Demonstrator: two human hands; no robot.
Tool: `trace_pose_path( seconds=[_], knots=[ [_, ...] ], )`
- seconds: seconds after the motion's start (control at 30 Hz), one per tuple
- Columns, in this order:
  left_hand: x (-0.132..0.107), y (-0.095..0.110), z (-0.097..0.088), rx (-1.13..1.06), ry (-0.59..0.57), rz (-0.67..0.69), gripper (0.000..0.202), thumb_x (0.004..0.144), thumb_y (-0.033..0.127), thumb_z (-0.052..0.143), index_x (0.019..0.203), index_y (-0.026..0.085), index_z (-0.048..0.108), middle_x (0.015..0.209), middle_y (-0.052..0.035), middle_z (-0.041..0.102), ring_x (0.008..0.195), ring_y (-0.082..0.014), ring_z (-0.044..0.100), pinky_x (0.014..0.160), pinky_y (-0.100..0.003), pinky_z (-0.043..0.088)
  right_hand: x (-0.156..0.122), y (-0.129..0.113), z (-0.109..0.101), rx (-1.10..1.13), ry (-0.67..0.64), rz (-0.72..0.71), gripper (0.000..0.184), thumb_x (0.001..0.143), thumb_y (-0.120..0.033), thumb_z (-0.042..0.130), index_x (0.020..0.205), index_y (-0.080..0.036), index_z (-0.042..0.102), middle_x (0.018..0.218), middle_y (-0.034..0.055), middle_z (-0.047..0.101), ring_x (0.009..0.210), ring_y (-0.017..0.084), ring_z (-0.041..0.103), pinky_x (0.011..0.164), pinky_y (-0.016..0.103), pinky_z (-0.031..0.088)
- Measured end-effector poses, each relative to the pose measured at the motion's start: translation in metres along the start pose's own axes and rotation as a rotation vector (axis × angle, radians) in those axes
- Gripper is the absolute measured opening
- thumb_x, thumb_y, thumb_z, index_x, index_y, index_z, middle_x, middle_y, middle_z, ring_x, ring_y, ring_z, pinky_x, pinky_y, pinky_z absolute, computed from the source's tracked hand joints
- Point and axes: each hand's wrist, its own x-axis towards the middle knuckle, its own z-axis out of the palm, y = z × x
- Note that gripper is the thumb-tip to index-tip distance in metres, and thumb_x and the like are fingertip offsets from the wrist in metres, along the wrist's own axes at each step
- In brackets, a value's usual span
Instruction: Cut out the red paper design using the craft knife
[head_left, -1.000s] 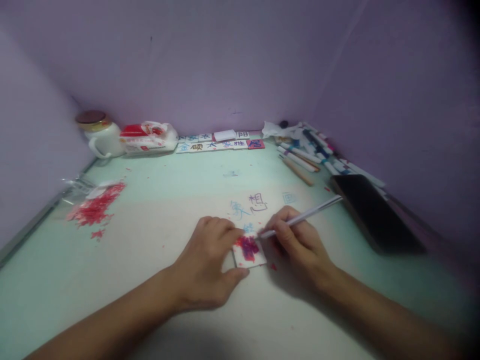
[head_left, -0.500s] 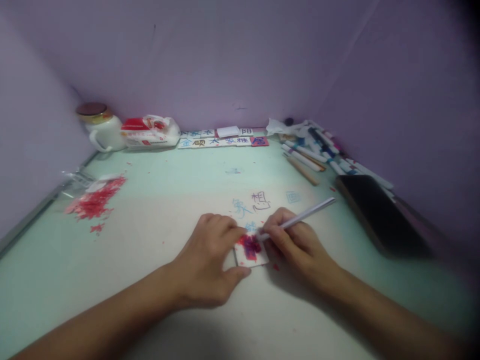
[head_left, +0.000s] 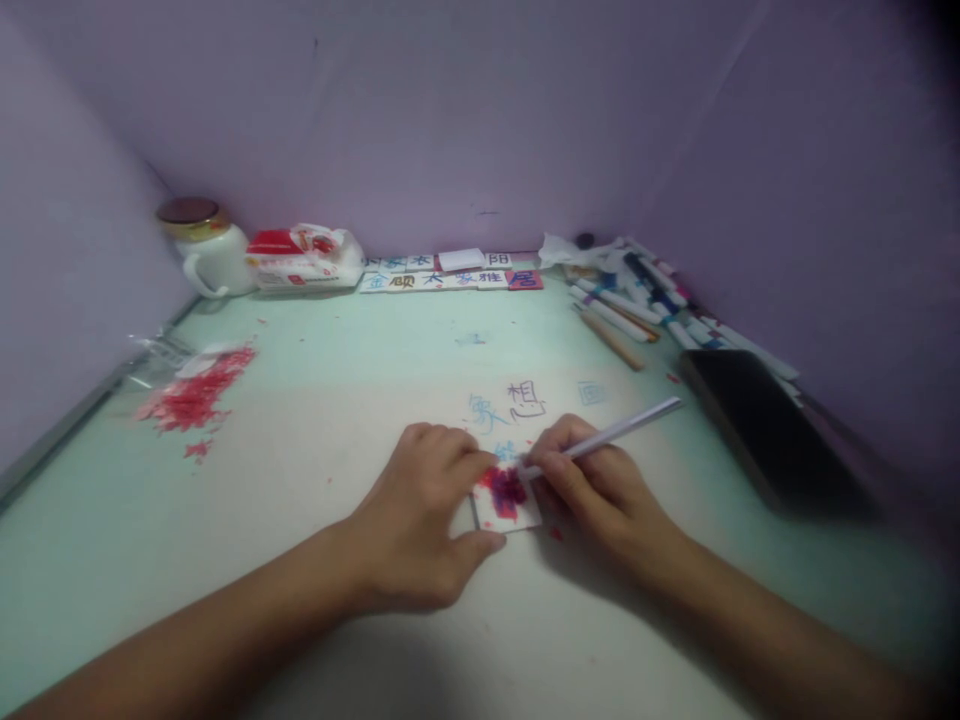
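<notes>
My left hand (head_left: 424, 520) holds a small white square block (head_left: 521, 515) by its left side, with the index finger on the far edge and the thumb at the near edge. Smears of red and purple cover the block's top. In my right hand (head_left: 592, 485) is a slim pale pen-like tool (head_left: 634, 418), gripped as one holds a pen. Its tip meets the block's far right corner, though blur and the fingers hide the exact contact. Small red crumbs (head_left: 556, 535) lie beside the block. Blue and purple characters (head_left: 525, 399) are written on the tabletop just beyond it.
At the left is a heap of red shavings (head_left: 199, 395) by clear plastic wrap (head_left: 154, 360). A lidded white mug (head_left: 217, 262), a tissue pack (head_left: 304, 262) and rows of character tiles (head_left: 416, 282) line the back wall. Several markers (head_left: 619, 320) and a dark phone (head_left: 765, 430) lie right.
The whole view has shifted slightly, so everything appears a little further right. Both hands keep their grip, and the tool and block stay almost in the same place relative to each other.
</notes>
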Motion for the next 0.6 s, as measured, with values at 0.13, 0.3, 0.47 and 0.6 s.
trace_pose_path(
  seconds=[0.13,0.3,0.47,0.6],
  knots=[
    [0.0001,0.0003,0.0005,0.000,0.000,-0.007,0.033,0.077,0.029,0.062,0.107,0.014,0.060,0.098,-0.0109,0.057,0.093,-0.0263,0.050,0.086,-0.046,0.038,-0.0001,0.0013,0.0009,-0.003,-0.002,0.007,0.024,0.098,-0.031,0.042,0.077,-0.021,0.048,0.057,-0.0060,0.046,0.048,0.009,0.044,0.046,0.022,0.036],
    [0.0005,-0.0004,0.0013,0.003,0.006,-0.007,0.034,0.078,0.031,0.061,0.107,0.015,0.060,0.098,-0.0105,0.057,0.092,-0.0264,0.050,0.086,-0.047,0.038,-0.0001,-0.0015,0.0004,-0.031,-0.010,0.000,0.024,0.097,-0.030,0.042,0.076,-0.021,0.048,0.057,-0.0055,0.046,0.047,0.009,0.044,0.045,0.022,0.036],
    [0.0007,-0.0002,0.0000,0.005,-0.004,-0.003,0.033,0.078,0.031,0.061,0.107,0.014,0.060,0.098,-0.0108,0.057,0.092,-0.0271,0.050,0.086,-0.047,0.039,0.0006,-0.0025,0.0005,-0.043,-0.022,-0.017,0.022,0.096,-0.027,0.042,0.076,-0.021,0.048,0.056,-0.0053,0.046,0.046,0.010,0.045,0.045,0.023,0.035],
    [0.0012,-0.0004,-0.0003,-0.006,-0.017,-0.015,0.034,0.078,0.031,0.061,0.107,0.014,0.061,0.098,-0.0107,0.057,0.092,-0.0264,0.050,0.087,-0.047,0.038,0.0018,-0.0020,0.0010,-0.074,-0.023,-0.024,0.022,0.096,-0.027,0.041,0.076,-0.022,0.048,0.054,-0.0058,0.046,0.044,0.010,0.044,0.044,0.023,0.034]
  ],
)
